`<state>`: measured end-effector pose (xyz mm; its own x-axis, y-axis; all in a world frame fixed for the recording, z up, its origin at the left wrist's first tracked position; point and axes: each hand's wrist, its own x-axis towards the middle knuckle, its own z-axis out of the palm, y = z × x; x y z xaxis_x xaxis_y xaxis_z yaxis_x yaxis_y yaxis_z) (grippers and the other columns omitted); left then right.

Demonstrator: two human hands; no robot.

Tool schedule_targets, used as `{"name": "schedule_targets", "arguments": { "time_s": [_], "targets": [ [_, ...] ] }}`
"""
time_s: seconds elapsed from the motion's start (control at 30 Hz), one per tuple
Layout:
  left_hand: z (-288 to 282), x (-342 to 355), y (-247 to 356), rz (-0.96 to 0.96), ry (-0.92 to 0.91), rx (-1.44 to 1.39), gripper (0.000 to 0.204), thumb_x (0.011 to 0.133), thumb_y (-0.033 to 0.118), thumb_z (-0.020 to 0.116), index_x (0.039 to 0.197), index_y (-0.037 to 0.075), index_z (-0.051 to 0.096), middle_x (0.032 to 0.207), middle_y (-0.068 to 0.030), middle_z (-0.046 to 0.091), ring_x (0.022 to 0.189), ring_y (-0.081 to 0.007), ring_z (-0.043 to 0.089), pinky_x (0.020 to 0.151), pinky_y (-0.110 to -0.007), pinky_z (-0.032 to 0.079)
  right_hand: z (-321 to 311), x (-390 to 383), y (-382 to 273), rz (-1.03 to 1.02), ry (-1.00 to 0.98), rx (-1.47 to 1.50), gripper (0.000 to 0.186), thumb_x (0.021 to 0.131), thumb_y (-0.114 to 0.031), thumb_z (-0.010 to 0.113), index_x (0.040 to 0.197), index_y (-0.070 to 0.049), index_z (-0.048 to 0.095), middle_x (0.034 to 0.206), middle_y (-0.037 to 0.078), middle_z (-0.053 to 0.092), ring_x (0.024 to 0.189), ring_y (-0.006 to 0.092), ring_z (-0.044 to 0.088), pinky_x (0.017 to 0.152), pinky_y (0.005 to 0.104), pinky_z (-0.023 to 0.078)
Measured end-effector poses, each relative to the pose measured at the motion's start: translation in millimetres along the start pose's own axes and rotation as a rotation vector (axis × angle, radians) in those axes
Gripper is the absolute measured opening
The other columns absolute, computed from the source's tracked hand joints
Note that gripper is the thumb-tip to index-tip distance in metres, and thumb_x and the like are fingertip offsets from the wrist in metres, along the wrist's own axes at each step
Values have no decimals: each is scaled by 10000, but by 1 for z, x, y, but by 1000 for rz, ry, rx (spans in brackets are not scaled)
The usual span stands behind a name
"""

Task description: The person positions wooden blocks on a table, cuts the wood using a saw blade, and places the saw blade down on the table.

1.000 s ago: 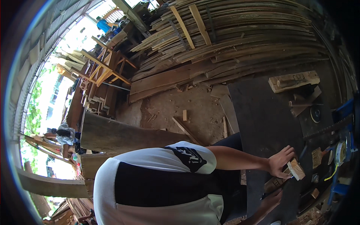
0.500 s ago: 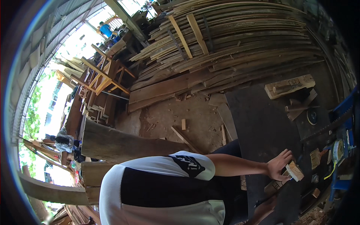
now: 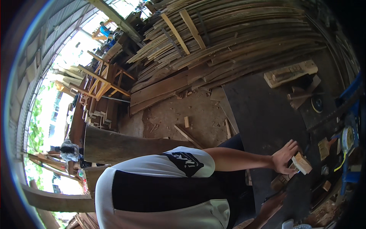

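Note:
My left hand (image 3: 284, 157) reaches over the dark tabletop (image 3: 263, 122) at the right. Its fingers and thumb lie around a small pale wooden block (image 3: 303, 163), which has a whitish lower edge. Just below that hand is a wooden piece (image 3: 280, 181) with dark markings, partly covered. My right hand (image 3: 275, 203) is lower and in shadow, close to the marked piece. Its fingers look curled, and a thin dark thing shows beside them; what they hold is not clear.
A long marked wooden block (image 3: 291, 73) and a dark round disc (image 3: 317, 103) lie farther up. A tape measure (image 3: 347, 139) is by the blue frame (image 3: 352, 175) at right. Stacked boards (image 3: 236, 34) and a wooden chair frame (image 3: 103, 82) stand beyond.
The whole view has shifted, with the table things sitting higher in the picture. More of my right hand shows. My left hand keeps its place around the wooden block.

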<state>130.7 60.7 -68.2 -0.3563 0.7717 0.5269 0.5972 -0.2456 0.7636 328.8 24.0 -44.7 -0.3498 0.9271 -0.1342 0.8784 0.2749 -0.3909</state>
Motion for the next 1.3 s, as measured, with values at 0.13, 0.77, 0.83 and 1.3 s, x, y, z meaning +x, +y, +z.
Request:
{"name": "schedule_targets", "arguments": {
  "time_s": [0.13, 0.77, 0.83, 1.3],
  "targets": [
    [-6, 1, -2, 4, -21, 54, 691, 634, 521, 649, 1017, -28, 478, 948, -168, 408, 900, -326, 380, 796, -416, 351, -6, 29, -14, -196, -28, 144, 305, 1015, -183, 328, 1189, 27, 465, 970, 311, 613, 918, 485, 583, 717, 544, 455],
    [-13, 16, -4, 102, -144, 16, 511, 711, 336, 703, 1104, 36, 575, 1104, -128, 511, 1008, -297, 451, 888, -419, 324, -36, -1, -33, 30, -59, 186, 125, 961, -157, 460, 965, -32, 462, 674, 218, 611, 665, 434, 625, 544, 508, 500],
    [-5, 17, -4, 86, -133, -26, 556, 696, 346, 711, 1112, 19, 540, 1081, -138, 495, 997, -304, 442, 889, -426, 323, -39, 18, -35, 33, -28, 210, 126, 962, -159, 463, 970, -35, 450, 654, 216, 606, 649, 433, 623, 530, 513, 500],
    [-9, -8, -20, 84, -243, -135, 497, 779, 264, 683, 1156, 2, 490, 1143, -130, 490, 1026, -251, 484, 903, -395, 362, -40, 19, -37, 24, -53, 268, 109, 888, -96, 523, 934, -14, 468, 647, 207, 602, 605, 405, 625, 518, 477, 509]
  ]
}}
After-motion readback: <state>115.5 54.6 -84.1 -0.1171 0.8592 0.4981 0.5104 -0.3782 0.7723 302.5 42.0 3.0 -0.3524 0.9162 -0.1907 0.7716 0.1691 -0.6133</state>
